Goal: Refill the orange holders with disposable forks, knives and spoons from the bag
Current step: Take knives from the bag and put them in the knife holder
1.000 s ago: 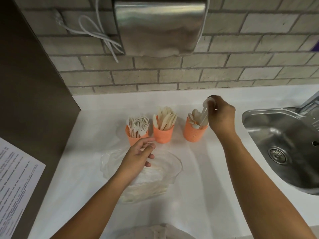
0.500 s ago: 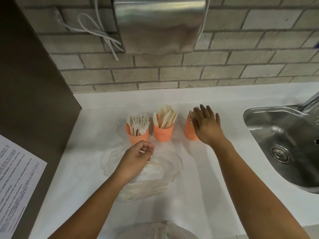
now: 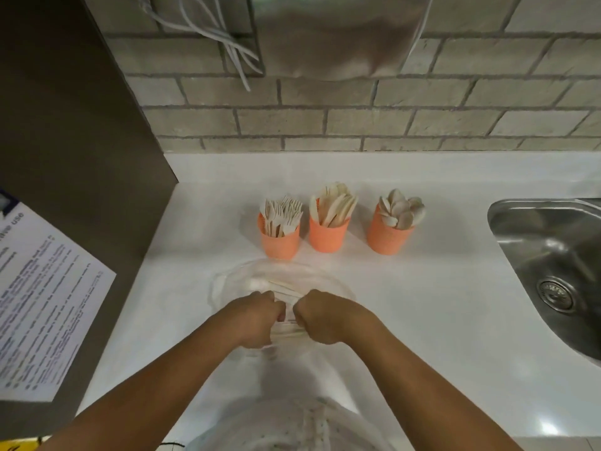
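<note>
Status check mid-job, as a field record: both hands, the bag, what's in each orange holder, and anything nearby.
left hand: fingers curled, gripping the bag
right hand: gripping the same bag, close beside the left hand
bag: clear plastic, lying on the counter in front of the holders, cutlery visible inside
left holder: forks, upright
middle holder: knives
right holder: spoons
sink: to the right, apart from the holders

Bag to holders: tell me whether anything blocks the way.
Nothing visible does. The left hand and right hand grip the bag; the holders stand just behind it on the counter.
</note>
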Demonstrator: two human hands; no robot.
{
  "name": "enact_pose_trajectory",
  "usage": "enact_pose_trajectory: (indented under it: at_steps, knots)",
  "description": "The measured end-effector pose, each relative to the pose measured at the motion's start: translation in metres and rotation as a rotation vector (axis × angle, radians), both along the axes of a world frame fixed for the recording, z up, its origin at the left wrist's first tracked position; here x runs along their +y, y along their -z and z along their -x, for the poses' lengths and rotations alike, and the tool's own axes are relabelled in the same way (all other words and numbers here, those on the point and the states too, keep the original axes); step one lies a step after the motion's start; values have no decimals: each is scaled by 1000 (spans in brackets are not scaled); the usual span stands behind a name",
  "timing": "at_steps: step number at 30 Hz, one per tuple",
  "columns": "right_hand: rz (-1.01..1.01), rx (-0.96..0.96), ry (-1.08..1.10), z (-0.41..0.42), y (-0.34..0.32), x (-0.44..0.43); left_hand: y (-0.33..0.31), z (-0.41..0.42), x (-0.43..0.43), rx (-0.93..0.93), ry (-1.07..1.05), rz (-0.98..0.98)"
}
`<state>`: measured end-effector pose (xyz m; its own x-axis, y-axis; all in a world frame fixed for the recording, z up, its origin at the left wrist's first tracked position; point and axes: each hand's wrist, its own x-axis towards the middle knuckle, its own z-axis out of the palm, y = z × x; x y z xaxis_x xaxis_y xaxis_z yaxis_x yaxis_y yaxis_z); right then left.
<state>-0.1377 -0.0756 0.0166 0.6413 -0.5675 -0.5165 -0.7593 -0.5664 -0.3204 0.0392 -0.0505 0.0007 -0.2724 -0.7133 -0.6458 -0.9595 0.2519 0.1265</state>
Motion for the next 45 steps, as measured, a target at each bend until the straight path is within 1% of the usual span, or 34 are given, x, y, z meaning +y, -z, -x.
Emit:
enact_pose_trajectory:
  at_steps: [2,6,8,10,11,13,15,17,19,22,25,27,30,32,35,38,40,42,43,45]
  knots:
    - [10,72,11,3,8,5,3,2,6,-27,23,27]
    - [-22,54,25,7,19,9,11,7,19,-122,66,136]
    - [-17,47,25,5,23,13,15,11,23,-117,41,160]
    - [24,35,21,3,29,15,19,13,25,-66,11,193]
    - [42,6,45,2,31,14,20,13,24,-48,4,212]
    - [57,-126,125,0,32,10,21,12,23,-16,5,241]
    - [119,-222,143,-3,34,5,21,9,22,-4,28,256]
    - [131,-191,117,-4,38,-1,20,8,23,-26,79,281]
    - [132,-84,77,-3,41,-8,21,6,24,-34,93,280]
    - [184,-76,116,-7,49,-16,20,2,24,17,91,287]
    - [220,-112,187,-12,50,-19,19,-1,23,-9,75,249]
    - [198,-107,195,-16,48,-21,17,0,23,-29,94,218]
    - [154,-66,157,-22,48,-24,12,3,23,-72,163,280]
    - [135,-32,135,-24,49,-23,9,2,22,-82,144,281]
    - [118,-37,159,-22,42,-24,6,-3,20,-4,28,231]
    - [35,-91,231,-17,27,-32,6,-7,16,33,-119,161]
    - [-44,-119,222,-14,18,-36,5,-8,14,108,-286,129]
    - [-103,-119,180,-10,8,-39,7,-9,16,295,-574,130]
    - [-122,-115,163,-8,3,-40,9,-9,16,352,-678,130]
    - [-148,-129,164,-1,-2,-43,6,-10,16,426,-746,77]
